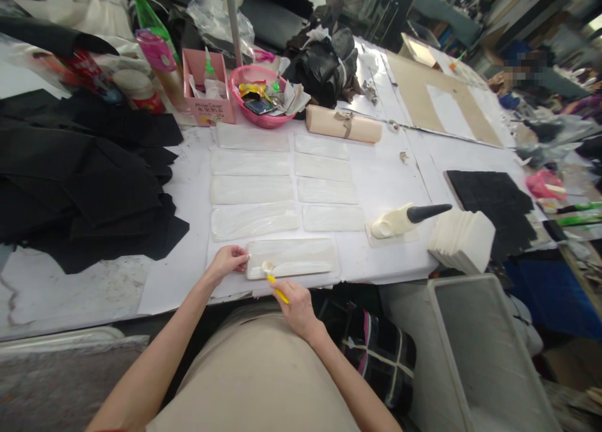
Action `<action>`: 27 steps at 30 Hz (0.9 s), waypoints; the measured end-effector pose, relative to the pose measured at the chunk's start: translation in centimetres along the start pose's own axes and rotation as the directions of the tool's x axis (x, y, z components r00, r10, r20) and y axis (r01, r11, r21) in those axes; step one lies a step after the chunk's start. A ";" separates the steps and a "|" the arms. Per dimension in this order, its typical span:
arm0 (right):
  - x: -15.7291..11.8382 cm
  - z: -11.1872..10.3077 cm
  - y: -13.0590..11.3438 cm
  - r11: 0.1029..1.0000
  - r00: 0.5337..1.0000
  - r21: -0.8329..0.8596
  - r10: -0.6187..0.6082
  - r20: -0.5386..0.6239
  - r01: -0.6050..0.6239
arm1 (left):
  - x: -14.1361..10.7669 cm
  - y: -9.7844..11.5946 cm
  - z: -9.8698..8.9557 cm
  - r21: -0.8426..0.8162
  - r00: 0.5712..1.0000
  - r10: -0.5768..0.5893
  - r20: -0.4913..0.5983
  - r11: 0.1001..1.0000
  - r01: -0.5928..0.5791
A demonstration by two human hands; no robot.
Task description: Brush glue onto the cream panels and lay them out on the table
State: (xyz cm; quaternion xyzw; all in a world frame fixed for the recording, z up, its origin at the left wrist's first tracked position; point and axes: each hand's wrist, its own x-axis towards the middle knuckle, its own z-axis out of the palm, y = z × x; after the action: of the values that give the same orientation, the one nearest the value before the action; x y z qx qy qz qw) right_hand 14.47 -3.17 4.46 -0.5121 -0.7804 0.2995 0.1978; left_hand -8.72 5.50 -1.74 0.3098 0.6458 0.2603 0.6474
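Fingers of the right hand (296, 303) are closed around a slim yellow-handled tool (279, 290), its whitened tip meeting a long pale panel (308, 254) near that panel's left end. The left hand (227, 261) has its fingers bent, with the fingertips touching the panel's left edge; whether they pinch it or merely steady it cannot be told. The panel lies flat at the near edge of a white-covered table (181, 288), directly before the person, and a glossy white smear runs along its lower side.

Just beyond the panel, more pale strips (254, 189) lie flat in two columns of four, the left column's longer than the right's. To the right of the panel, a cream bottle (390, 222) with a long black nozzle lies on its side on a small pale pad, the nozzle pointing right. Past it a fanned stack of white pieces (463, 239) sits near the table's edge, with a flat black stack (491, 207) behind.

A broad heap of black pieces (79, 175) covers the table's left part. Behind the strips, from left to right, stand a green bottle (151, 23), a pink box (207, 111) and a pink bowl (269, 121) filled with small packets and papers; then comes a tied beige roll (324, 124), lying just in front of a crumpled black bundle (322, 65).

Below the table on the right are a dark plaid bundle (392, 360) and a large grey bin (448, 347).
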 end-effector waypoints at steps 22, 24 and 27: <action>0.9 0.4 -0.2 0.990 0.992 0.114 -0.095 0.079 0.086 | 0.0 0.2 -0.2 -0.012 0.999 0.024 0.024 1.000 -0.024; 0.4 0.3 0.6 0.963 0.996 0.262 0.076 -0.040 -0.063 | 0.1 0.3 -0.2 0.000 0.999 0.029 0.024 1.000 -0.029; -0.4 -0.1 2.4 0.863 0.910 0.439 0.365 -0.197 -0.251 | 0.1 0.5 -0.2 0.016 0.999 0.032 0.021 0.999 -0.033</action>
State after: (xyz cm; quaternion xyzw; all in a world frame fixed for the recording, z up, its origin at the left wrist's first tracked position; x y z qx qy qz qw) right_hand 16.32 -2.76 2.94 -0.6152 -0.5738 0.4086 0.3540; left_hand -8.87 5.95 -1.39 0.3282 0.6359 0.2623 0.6474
